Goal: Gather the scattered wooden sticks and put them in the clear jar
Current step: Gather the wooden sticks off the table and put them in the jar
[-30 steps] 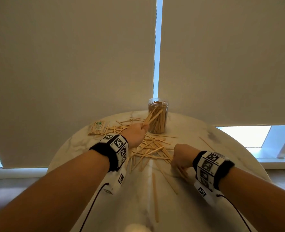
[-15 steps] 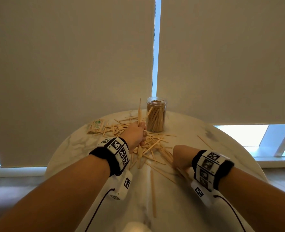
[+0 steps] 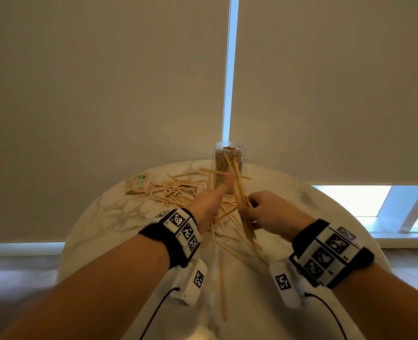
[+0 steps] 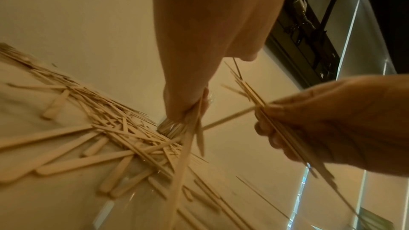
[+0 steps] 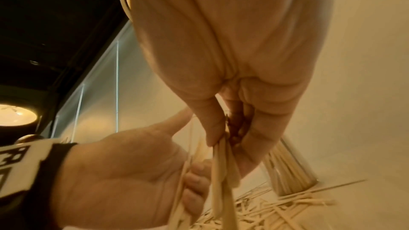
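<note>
The clear jar [image 3: 228,165] stands at the far edge of the round marble table [image 3: 110,217], packed with upright sticks. Loose wooden sticks [image 3: 176,190] lie scattered in front and to the left of it. My right hand [image 3: 266,214] grips a bundle of long sticks [image 3: 240,192] that leans up toward the jar mouth. My left hand [image 3: 210,204] is right beside it, fingers curled round a few thin sticks [image 5: 183,181], index finger stretched toward the jar. In the right wrist view the jar [image 5: 287,169] sits just behind both hands.
A wrapped packet of sticks [image 3: 139,184] lies at the far left of the pile. One long stick [image 3: 224,285] lies alone near the front of the table. Closed roller blinds hang just behind the table, with windowsill to the right.
My right hand has lifted off the table with a bundle of sticks and moved up to the left hand. The left hand came back from the jar with a few sticks.
</note>
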